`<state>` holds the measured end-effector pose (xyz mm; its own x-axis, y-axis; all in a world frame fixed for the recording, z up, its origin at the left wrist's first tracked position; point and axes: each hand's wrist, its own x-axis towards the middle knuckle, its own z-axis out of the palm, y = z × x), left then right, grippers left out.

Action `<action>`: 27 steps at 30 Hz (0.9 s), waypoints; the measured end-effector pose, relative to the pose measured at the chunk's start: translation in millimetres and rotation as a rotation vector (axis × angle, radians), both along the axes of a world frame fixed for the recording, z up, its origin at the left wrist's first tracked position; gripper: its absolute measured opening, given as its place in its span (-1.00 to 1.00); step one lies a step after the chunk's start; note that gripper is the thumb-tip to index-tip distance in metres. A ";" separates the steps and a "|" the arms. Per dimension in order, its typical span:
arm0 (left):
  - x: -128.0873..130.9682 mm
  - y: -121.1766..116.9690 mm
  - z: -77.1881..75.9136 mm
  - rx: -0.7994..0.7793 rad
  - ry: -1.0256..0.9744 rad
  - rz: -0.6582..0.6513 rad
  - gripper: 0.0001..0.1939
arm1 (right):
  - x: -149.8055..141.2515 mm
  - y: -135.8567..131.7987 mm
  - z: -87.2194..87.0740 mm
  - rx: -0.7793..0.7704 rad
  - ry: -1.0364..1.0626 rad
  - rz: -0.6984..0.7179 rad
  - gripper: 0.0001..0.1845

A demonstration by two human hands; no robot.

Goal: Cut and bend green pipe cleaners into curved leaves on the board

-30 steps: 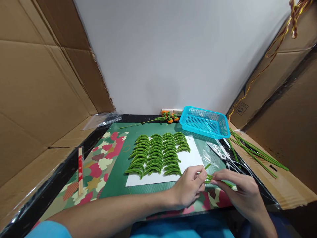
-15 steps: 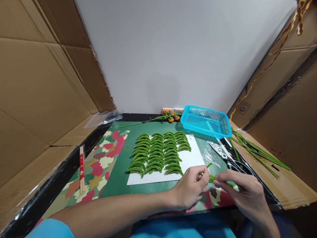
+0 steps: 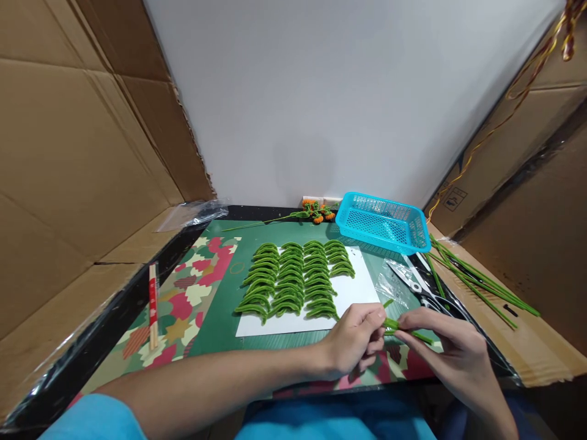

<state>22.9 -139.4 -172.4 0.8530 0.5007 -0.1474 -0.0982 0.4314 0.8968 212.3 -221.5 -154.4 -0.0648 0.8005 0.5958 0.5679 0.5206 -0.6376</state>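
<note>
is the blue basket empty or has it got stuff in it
Empty: the blue basket stands upright, and its perforated floor shows through the open top with nothing lying on it.

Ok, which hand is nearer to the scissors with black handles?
The right hand, just in front of the black-handled metal scissors; the left hand is farther, to their left.

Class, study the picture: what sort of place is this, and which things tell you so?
Probably a small craft workspace: rows of curved green pipe-cleaner pieces lie on white paper, scissors rest nearby, and orange pipe-cleaner flowers lie behind.
</note>
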 end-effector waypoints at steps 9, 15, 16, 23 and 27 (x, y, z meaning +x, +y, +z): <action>-1.3 0.7 -2.9 0.047 0.004 -0.009 -0.51 | -3.3 1.5 -2.1 -0.004 0.033 -0.031 -0.82; -1.5 1.3 -0.2 0.077 0.012 0.009 -0.53 | -3.0 0.4 -1.5 -0.073 0.035 0.005 -0.81; -1.9 1.3 0.1 0.091 0.009 0.010 -0.55 | -3.0 0.2 -1.3 -0.098 0.037 -0.002 -0.82; -3.7 0.2 0.5 0.220 -0.009 0.006 -0.62 | -2.0 -0.1 -5.2 -0.247 0.063 -0.068 -0.78; -3.1 0.4 0.2 0.219 0.010 0.016 -0.62 | -0.5 -1.0 -7.2 -0.312 0.087 -0.054 -0.73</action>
<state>19.8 -139.0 -172.2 0.8435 0.5355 -0.0425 -0.0940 0.2250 0.9698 211.8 -222.5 -161.6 0.0231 0.9462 0.3229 0.5256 0.2633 -0.8090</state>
